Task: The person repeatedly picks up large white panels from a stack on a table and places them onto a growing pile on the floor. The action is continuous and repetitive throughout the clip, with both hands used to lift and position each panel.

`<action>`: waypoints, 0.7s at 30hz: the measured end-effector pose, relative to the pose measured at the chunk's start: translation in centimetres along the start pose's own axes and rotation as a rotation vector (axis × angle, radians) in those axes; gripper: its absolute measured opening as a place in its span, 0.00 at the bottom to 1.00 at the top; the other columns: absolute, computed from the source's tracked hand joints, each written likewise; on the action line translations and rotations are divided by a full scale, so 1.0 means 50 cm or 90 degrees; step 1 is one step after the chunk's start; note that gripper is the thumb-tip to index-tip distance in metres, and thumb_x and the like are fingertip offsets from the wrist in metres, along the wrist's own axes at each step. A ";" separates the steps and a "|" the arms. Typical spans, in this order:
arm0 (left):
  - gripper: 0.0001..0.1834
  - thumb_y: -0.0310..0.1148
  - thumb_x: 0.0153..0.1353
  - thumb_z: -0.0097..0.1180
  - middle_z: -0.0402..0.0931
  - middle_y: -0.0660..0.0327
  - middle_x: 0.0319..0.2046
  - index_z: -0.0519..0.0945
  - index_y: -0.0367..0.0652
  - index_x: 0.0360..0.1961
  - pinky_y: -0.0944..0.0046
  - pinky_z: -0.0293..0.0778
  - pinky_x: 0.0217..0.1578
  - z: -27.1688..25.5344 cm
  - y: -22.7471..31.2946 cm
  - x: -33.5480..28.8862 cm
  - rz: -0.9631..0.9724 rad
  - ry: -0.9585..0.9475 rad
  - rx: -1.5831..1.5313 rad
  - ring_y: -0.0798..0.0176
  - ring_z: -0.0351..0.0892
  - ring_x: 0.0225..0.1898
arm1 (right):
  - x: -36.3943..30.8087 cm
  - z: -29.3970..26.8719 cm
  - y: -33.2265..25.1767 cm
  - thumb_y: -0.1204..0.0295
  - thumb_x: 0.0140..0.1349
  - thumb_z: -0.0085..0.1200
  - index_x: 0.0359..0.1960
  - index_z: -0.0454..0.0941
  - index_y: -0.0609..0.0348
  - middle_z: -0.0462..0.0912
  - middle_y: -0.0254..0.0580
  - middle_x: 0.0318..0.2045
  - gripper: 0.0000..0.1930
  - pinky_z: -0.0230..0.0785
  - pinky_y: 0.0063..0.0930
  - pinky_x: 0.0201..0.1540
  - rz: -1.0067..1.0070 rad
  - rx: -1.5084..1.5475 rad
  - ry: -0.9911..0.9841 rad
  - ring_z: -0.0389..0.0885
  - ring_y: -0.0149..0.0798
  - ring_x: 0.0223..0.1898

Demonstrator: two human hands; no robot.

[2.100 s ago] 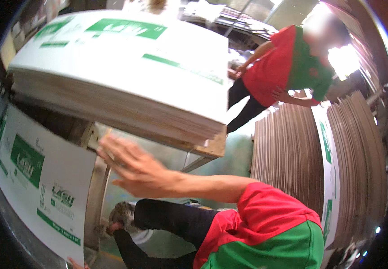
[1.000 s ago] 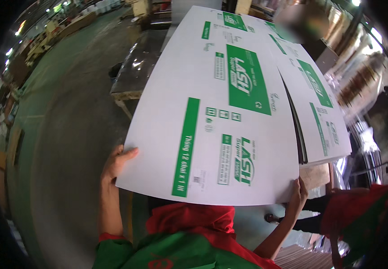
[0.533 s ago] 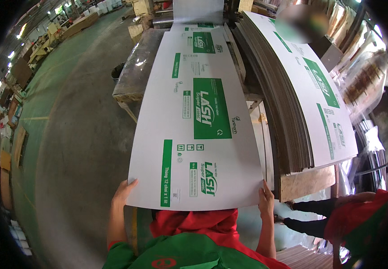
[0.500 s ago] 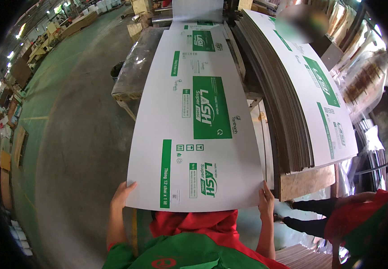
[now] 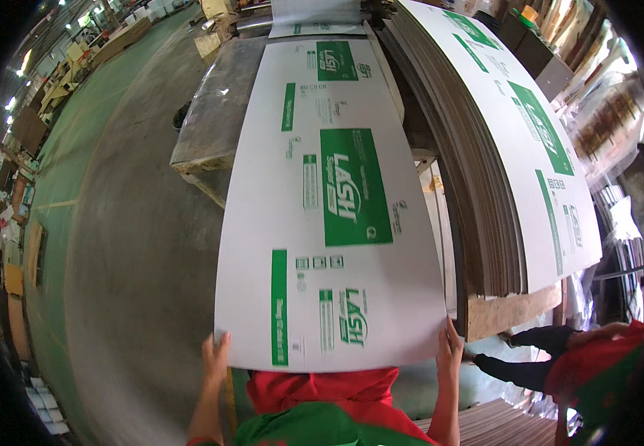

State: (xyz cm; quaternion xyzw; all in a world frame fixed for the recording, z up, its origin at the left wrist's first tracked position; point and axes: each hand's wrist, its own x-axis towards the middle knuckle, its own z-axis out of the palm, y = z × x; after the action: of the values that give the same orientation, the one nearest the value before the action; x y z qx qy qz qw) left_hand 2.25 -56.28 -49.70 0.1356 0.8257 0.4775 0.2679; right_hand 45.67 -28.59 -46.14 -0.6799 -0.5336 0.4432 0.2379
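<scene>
A long white cardboard sheet (image 5: 251,223) with green printed blocks stretches away from me, its near edge in front of my waist. My left hand (image 5: 216,352) grips the near left corner, thumb over the edge. At the near right corner, my right hand (image 5: 450,343) is closed on the side edge. The fingers beneath the sheet are hidden. Beyond its far end, a second printed sheet (image 5: 318,28) shows under a grey metal plate (image 5: 313,10) by a roller.
A tall stack of similar sheets (image 5: 485,186) stands at right on a wooden base (image 5: 515,308). A plastic-covered table (image 5: 218,111) is at left. Another person in red and green (image 5: 597,364) stands at lower right, near more stacked board (image 5: 497,425). Grey floor (image 5: 136,223) runs along the left.
The sheet and both my hands have come a little closer to me. Its far end now lies apart from the metal plate, and another sheet's edge shows there.
</scene>
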 end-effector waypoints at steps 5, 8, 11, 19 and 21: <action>0.28 0.48 0.67 0.59 0.81 0.53 0.42 0.79 0.29 0.50 0.58 0.73 0.47 0.099 0.030 0.231 -0.053 -0.057 -0.054 0.62 0.78 0.44 | 0.235 0.093 -0.051 0.70 0.71 0.48 0.64 0.73 0.63 0.83 0.45 0.44 0.21 0.68 0.26 0.49 -0.281 -0.058 0.058 0.76 0.32 0.42; 0.33 0.52 0.66 0.59 0.80 0.51 0.46 0.77 0.28 0.53 0.59 0.72 0.50 0.135 0.034 0.298 -0.040 -0.038 -0.114 0.60 0.77 0.48 | 0.309 0.129 -0.071 0.69 0.72 0.48 0.62 0.76 0.63 0.83 0.52 0.53 0.19 0.69 0.32 0.57 -0.184 -0.052 0.062 0.79 0.38 0.52; 0.35 0.54 0.65 0.59 0.79 0.50 0.48 0.76 0.27 0.54 0.58 0.71 0.52 0.165 0.043 0.364 -0.033 -0.069 -0.134 0.59 0.76 0.50 | 0.372 0.166 -0.090 0.70 0.72 0.48 0.61 0.76 0.63 0.82 0.53 0.54 0.19 0.69 0.34 0.59 -0.233 -0.029 0.050 0.80 0.42 0.54; 0.37 0.55 0.65 0.58 0.79 0.49 0.46 0.76 0.24 0.53 0.56 0.73 0.50 0.261 0.098 0.632 -0.030 -0.073 -0.117 0.59 0.78 0.48 | 0.635 0.288 -0.147 0.69 0.73 0.47 0.63 0.73 0.65 0.78 0.53 0.59 0.21 0.66 0.33 0.63 -0.191 0.073 0.020 0.77 0.43 0.59; 0.38 0.56 0.65 0.58 0.79 0.47 0.47 0.76 0.24 0.54 0.54 0.73 0.52 0.269 0.133 0.697 -0.087 -0.059 -0.053 0.55 0.78 0.49 | 0.696 0.321 -0.184 0.68 0.73 0.48 0.64 0.72 0.64 0.77 0.52 0.61 0.21 0.67 0.35 0.63 -0.152 0.163 -0.030 0.76 0.44 0.59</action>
State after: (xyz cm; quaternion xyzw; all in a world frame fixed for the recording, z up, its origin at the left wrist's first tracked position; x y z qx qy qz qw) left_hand -18.84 -26.57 -60.28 0.0895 0.7992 0.4850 0.3436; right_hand 28.48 4.52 -58.88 -0.5651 -0.5551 0.4920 0.3611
